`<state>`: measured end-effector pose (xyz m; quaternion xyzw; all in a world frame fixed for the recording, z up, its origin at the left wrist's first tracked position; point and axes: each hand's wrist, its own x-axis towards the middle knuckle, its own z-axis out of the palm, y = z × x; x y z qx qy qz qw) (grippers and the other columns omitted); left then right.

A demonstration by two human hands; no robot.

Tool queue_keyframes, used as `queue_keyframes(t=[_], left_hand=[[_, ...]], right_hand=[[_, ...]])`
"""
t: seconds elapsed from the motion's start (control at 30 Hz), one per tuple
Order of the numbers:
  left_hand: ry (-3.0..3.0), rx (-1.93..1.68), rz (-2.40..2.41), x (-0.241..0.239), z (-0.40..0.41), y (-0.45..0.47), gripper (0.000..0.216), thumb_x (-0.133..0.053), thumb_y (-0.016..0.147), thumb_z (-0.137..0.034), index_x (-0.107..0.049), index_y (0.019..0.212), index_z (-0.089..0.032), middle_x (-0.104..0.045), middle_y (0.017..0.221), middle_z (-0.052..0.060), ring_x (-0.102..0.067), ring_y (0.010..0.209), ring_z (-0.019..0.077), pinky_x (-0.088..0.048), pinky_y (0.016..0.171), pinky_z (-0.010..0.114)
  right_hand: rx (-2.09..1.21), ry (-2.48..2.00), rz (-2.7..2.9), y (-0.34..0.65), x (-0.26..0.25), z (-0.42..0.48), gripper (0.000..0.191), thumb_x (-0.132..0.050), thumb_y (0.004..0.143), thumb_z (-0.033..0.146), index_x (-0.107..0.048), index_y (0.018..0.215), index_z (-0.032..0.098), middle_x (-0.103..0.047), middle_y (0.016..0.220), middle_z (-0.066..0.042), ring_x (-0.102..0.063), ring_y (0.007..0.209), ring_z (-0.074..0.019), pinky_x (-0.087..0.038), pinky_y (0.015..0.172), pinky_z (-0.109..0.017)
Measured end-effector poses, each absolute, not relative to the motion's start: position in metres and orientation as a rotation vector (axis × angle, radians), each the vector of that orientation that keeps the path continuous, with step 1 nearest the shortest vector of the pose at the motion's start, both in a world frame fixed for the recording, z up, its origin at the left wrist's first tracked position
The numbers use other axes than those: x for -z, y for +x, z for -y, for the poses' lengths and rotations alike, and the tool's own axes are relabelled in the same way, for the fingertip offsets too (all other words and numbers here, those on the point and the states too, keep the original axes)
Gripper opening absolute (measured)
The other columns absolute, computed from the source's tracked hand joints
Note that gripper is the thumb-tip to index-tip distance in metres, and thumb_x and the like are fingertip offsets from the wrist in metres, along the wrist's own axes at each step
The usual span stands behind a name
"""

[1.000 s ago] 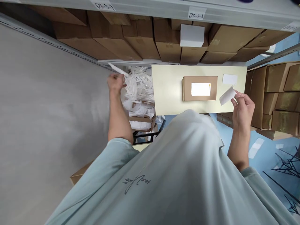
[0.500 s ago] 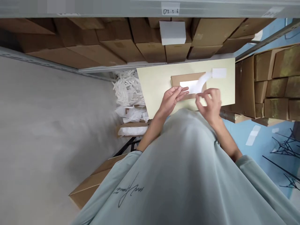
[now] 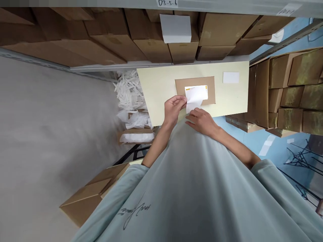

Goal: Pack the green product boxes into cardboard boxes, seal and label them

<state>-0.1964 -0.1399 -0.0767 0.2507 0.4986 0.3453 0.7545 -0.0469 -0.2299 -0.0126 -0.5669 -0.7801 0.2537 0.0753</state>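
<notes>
A flat brown cardboard box or mailer (image 3: 210, 90) lies on the pale yellow tabletop (image 3: 161, 90). Over it is a white paper sheet (image 3: 196, 92) with small orange-yellow marks at its upper corners. Its lower part bends down toward my shirt; whether this is one layer or two I cannot tell. My left hand (image 3: 173, 109) pinches the sheet's left edge between thumb and fingertips. At the lower edge, my right hand (image 3: 202, 121) has its fingers bent onto the paper, the thumb side partly hidden. A small white card (image 3: 230, 77) rests on the table to the right.
Cardboard boxes (image 3: 151, 50) fill the shelf beyond the table, with a white paper (image 3: 176, 28) hanging there. Stacked cartons (image 3: 259, 90) stand at the right. White paper strips (image 3: 128, 90) are heaped left of the table. A large carton (image 3: 85, 201) sits lower left.
My right hand has come left and nearer my body from the box's right side, where a blurred white strip was curling. My left hand now pinches the sheet. The view has shifted slightly.
</notes>
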Motion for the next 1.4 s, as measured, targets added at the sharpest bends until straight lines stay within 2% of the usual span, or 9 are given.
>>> queue_keyframes(t=[0.13,0.33,0.83,0.93,1.03,1.1,1.17,1.27,1.4], left_hand=[[0.662,-0.83,-1.126,0.071,0.148,-0.193,0.044,-0.101,0.076,-0.052,-0.073,0.097,-0.024,-0.079,0.085,0.001,-0.078,0.082,0.0177,-0.067,0.082,0.032],[0.923,-0.876,-1.147,0.057,0.159,-0.185,0.031,-0.092,0.088,-0.043,-0.073,0.104,-0.024,-0.081,0.096,0.003,-0.081,0.092,0.0194,-0.066,0.089,0.034],[1.041,-0.854,-1.159,0.054,0.185,-0.151,0.029,-0.087,0.094,-0.045,-0.077,0.113,-0.026,-0.082,0.107,0.005,-0.082,0.102,0.0208,-0.067,0.096,0.037],[1.079,-0.844,-1.178,0.052,0.186,-0.147,0.037,-0.091,0.09,-0.044,-0.077,0.119,-0.027,-0.08,0.12,0.008,-0.08,0.12,0.0267,-0.064,0.11,0.045],[1.178,-0.894,-1.359,0.057,0.183,-0.151,0.062,-0.103,0.077,-0.042,-0.074,0.131,-0.029,-0.071,0.149,0.012,-0.058,0.157,0.0382,-0.051,0.129,0.055],[1.201,-0.893,-1.489,0.066,0.181,-0.157,0.072,-0.106,0.072,-0.042,-0.072,0.134,-0.03,-0.066,0.159,0.013,-0.048,0.165,0.0403,-0.048,0.131,0.056],[1.132,-0.854,-1.515,0.075,0.181,-0.163,0.064,-0.103,0.076,-0.043,-0.073,0.13,-0.029,-0.071,0.152,0.013,-0.058,0.156,0.037,-0.053,0.125,0.053],[0.966,-0.79,-1.436,0.086,0.184,-0.168,0.044,-0.096,0.08,-0.043,-0.076,0.115,-0.026,-0.081,0.127,0.01,-0.076,0.127,0.0286,-0.062,0.108,0.042],[0.88,-0.766,-1.398,0.089,0.19,-0.168,0.033,-0.093,0.08,-0.046,-0.078,0.099,-0.024,-0.082,0.105,0.007,-0.078,0.103,0.0231,-0.061,0.092,0.034]], right_hand=[[-0.704,-1.708,2.078,-0.015,-0.001,0.218,0.02,-0.062,0.115,0.026,-0.083,0.114,0.026,-0.077,0.104,-0.009,-0.067,0.099,-0.0273,-0.057,0.089,-0.045],[-0.506,-1.747,1.889,0.039,-0.016,0.181,0.026,-0.06,0.117,0.044,-0.083,0.121,0.031,-0.074,0.105,-0.008,-0.068,0.104,-0.0287,-0.059,0.092,-0.048],[-0.62,-1.676,2.147,0.087,-0.003,0.177,0.017,-0.06,0.11,0.026,-0.077,0.108,0.027,-0.072,0.104,-0.008,-0.065,0.106,-0.0304,-0.057,0.094,-0.049],[-0.616,-1.666,2.155,0.092,-0.001,0.18,0.014,-0.061,0.109,0.028,-0.074,0.106,0.027,-0.072,0.102,-0.009,-0.065,0.105,-0.0318,-0.056,0.093,-0.051],[-0.663,-1.646,2.159,0.092,-0.004,0.188,0.011,-0.063,0.108,0.028,-0.074,0.105,0.028,-0.072,0.101,-0.01,-0.065,0.104,-0.0336,-0.055,0.091,-0.052],[-0.713,-1.636,2.158,0.089,-0.008,0.196,0.011,-0.063,0.106,0.024,-0.074,0.105,0.027,-0.072,0.1,-0.011,-0.064,0.103,-0.0338,-0.054,0.089,-0.051],[-0.749,-1.627,2.14,0.086,-0.012,0.205,0.013,-0.063,0.105,0.02,-0.074,0.104,0.027,-0.071,0.098,-0.01,-0.063,0.1,-0.0326,-0.053,0.087,-0.05],[-0.793,-1.62,2.071,0.082,-0.019,0.214,0.016,-0.064,0.102,0.016,-0.074,0.101,0.028,-0.071,0.095,-0.007,-0.063,0.096,-0.0301,-0.053,0.084,-0.047],[-0.863,-1.66,1.937,0.083,-0.025,0.219,0.015,-0.066,0.101,0.017,-0.074,0.096,0.029,-0.072,0.093,-0.005,-0.064,0.094,-0.0277,-0.054,0.085,-0.046]])
